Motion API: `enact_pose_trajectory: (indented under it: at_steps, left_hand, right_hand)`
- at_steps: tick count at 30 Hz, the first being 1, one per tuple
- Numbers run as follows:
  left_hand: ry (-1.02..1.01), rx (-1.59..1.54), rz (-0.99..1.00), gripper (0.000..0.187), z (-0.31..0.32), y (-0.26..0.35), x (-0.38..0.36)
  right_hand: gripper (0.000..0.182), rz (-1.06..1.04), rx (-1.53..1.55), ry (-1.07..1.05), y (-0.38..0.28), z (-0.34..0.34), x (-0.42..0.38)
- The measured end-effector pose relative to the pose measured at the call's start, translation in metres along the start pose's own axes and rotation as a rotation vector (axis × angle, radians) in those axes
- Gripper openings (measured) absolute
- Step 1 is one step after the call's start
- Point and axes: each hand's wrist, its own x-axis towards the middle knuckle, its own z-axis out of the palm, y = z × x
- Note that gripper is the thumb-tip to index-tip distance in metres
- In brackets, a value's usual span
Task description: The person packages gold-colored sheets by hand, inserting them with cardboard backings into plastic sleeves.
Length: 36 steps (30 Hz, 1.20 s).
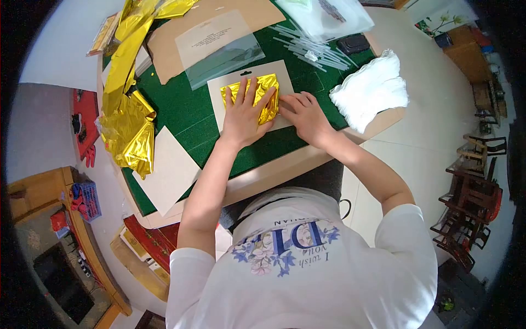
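A folded piece of shiny gold foil (268, 83) lies on a pale card (216, 94) with a dark hanging slot at its top. My left hand (245, 118) rests flat on the foil with its fingers spread. At the foil's right edge is my right hand (308, 118), its fingers bent and drawn together on that edge; their tips are partly hidden. Left of the hands, a heap of gold foil (129, 129) drapes over the table's side. Another pale card (169, 170) sits at the lower left.
The table has a green top (189, 118) and a light wooden rim (274, 175). Across it lie a clear plastic sleeve (224, 63), brown cardboard (164, 41), several thin sticks (312, 49), a plastic bag (329, 16), a dark case (353, 44) and white bundled material (372, 90).
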Motion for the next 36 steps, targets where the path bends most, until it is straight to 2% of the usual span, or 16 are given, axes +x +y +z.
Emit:
enact_pose_trajectory:
  at_steps: [3,5,9,11,15,17,21,27,32,36]
  left_hand:
    - [-0.027,0.044,-0.001,0.077,-0.001,0.000,0.000]
    - [0.008,0.023,-0.002,0.077,0.004,0.000,0.000]
    - [0.067,-0.002,0.006,0.080,0.005,-0.001,0.000]
    - [0.070,0.010,0.004,0.081,0.006,-0.001,-0.001]
    - [0.076,-0.015,0.005,0.082,0.007,-0.002,-0.001]
    - [0.071,-0.009,0.007,0.082,0.007,-0.002,-0.001]
    - [0.065,0.007,0.010,0.082,0.007,-0.002,0.000]
    - [0.061,0.016,-0.003,0.079,0.009,-0.001,0.000]
    - [0.061,0.020,0.004,0.081,0.007,-0.001,0.001]
    - [0.058,0.027,0.003,0.082,0.006,0.000,0.001]
  right_hand:
    - [0.056,0.037,-0.027,0.047,-0.002,0.003,0.009]
    - [0.049,0.105,-0.100,-0.058,-0.004,0.001,0.014]
    - [0.049,0.076,-0.061,-0.041,0.000,-0.004,0.011]
    - [0.055,0.002,0.115,-0.028,0.003,-0.016,0.003]
    - [0.065,0.000,0.213,0.084,0.005,-0.013,-0.014]
    - [0.072,0.020,0.194,0.022,0.004,-0.012,-0.017]
    - [0.073,-0.012,0.135,-0.059,0.002,-0.013,-0.010]
    - [0.068,-0.038,0.172,-0.093,0.003,-0.016,-0.013]
    - [0.052,-0.058,0.158,-0.068,-0.004,-0.007,-0.005]
    - [0.046,-0.051,0.154,-0.083,-0.005,-0.004,0.002]
